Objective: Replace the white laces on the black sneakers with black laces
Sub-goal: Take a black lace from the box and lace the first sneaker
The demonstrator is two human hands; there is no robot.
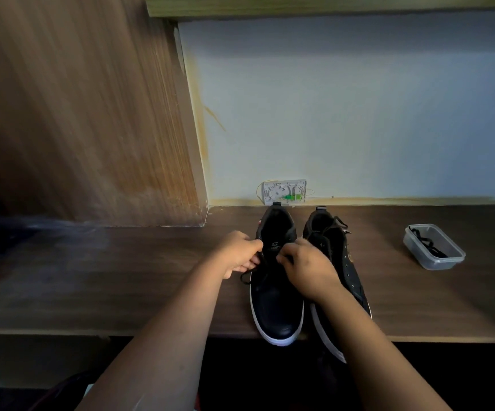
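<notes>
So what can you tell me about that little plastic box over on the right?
The small clear plastic rectangular container sits upright and lidless on the dark wooden desk, right of the two black sneakers and apart from them. It has rounded corners and a thicker rim. A dark lace lies coiled inside. Neither hand touches it.
</notes>
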